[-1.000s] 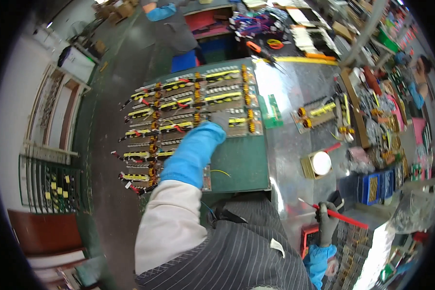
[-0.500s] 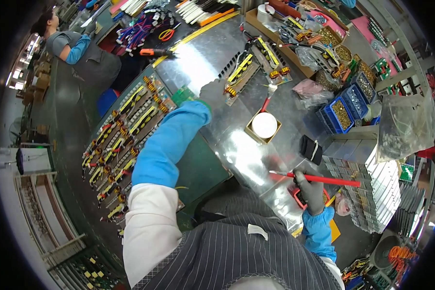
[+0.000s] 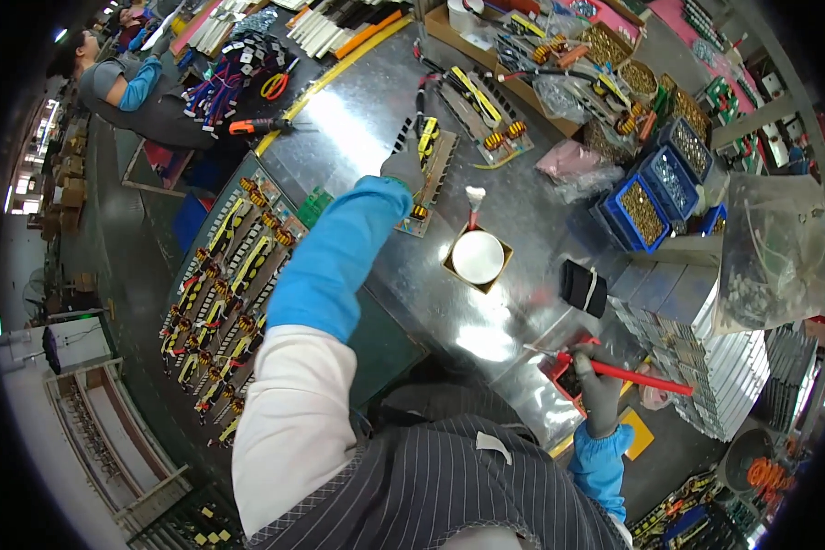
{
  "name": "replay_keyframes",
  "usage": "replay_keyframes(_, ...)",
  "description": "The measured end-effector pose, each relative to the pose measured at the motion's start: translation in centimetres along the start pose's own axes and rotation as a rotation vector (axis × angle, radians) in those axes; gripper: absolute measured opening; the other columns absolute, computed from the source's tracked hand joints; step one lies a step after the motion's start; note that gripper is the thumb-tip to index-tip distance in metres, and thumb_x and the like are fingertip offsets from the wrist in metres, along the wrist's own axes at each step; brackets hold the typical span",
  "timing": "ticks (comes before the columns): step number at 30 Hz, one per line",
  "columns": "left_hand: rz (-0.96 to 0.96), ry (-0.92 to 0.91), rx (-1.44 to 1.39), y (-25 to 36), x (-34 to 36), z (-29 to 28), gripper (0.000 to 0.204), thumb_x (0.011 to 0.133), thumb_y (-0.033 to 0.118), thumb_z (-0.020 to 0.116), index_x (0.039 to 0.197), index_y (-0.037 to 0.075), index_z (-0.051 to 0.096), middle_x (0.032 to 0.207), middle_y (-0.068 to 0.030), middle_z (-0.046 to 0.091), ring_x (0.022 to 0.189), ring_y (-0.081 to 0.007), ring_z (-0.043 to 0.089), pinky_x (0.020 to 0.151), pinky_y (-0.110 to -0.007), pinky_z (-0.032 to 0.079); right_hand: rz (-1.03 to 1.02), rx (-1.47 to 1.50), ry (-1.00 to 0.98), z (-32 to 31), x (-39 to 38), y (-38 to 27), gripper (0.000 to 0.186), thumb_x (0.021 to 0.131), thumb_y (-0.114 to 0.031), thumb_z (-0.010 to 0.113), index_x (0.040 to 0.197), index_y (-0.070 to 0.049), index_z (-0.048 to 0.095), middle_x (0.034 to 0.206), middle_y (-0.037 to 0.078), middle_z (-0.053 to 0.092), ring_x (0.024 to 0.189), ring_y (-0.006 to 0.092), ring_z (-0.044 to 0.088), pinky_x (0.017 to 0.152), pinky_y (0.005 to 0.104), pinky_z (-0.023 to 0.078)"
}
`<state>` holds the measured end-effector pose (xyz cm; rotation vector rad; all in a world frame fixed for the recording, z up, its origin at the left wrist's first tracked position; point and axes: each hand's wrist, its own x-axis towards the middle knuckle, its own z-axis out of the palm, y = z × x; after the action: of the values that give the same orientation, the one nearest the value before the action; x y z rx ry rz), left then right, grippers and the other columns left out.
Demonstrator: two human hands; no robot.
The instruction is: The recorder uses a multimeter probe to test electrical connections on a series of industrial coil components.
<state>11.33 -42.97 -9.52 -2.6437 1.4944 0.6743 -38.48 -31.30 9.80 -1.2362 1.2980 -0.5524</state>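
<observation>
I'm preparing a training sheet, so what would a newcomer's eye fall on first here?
Probably the bright blue sleeve on the left arm, left of centre, leading up to the gloved left hand at a circuit board on the shiny metal bench. Next, perhaps the round white container mid-bench and the long red-handled tool in the gloved right hand, lower right.

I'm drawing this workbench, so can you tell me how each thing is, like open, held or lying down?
Left hand: gloved, on a board; grip hidden.
Second board: lying on the bench, untouched.
Right hand: gloved, closed around a red stick.
White tub: standing in an open box; lid unclear.
Front blue bin: open, brassy bits inside.
Clear bag: hanging.
Orange tool: lying down.
</observation>
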Motion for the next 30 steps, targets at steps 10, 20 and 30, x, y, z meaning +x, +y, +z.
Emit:
replay_keyframes(10, 0.456, -0.086, 0.354, 1.2, -12.1, -5.5, 0.075, 0.080, 0.010, 0.072, 0.150, 0.014, 0.047, 0.133, -0.0172, 0.064, 0.124, -0.0330, 0.061, 0.098, -0.045, 0.053, -0.051, -0.002, -0.117, 1.1, 1.3, 0.3, 0.012, 0.096, -0.009, 0.068, 0.101, 0.000, 0.072, 0.085, 0.004, 0.068, 0.074, 0.0105, 0.062, 0.067, 0.0249, 0.051)
replay_keyframes(20, 1.217, 0.041, 0.491, -2.9, -10.2, 3.1, 0.039, 0.076, 0.008, 0.071, 0.114, 0.019, 0.070, 0.119, -0.0013, 0.066, 0.118, -0.0252, 0.061, 0.109, -0.043, 0.043, -0.108, -0.077, -0.187, 2.0, -0.9, -1.4, 0.013, 0.095, -0.008, 0.069, 0.103, 0.002, 0.073, 0.087, 0.003, 0.068, 0.077, 0.0085, 0.063, 0.062, 0.0221, 0.049)
replay_keyframes(30, 0.900, -0.031, 0.264, -2.7, -25.3, 4.9, 0.028, 0.074, 0.018, 0.073, 0.100, 0.011, 0.067, 0.102, -0.0070, 0.063, 0.095, -0.0312, 0.065, 0.081, -0.049, 0.049, -0.354, -0.116, -0.146, 3.2, 0.9, -1.3, 0.024, 0.098, -0.019, 0.066, 0.115, -0.002, 0.066, 0.092, -0.001, 0.063, 0.083, 0.0099, 0.057, 0.077, 0.0244, 0.047)
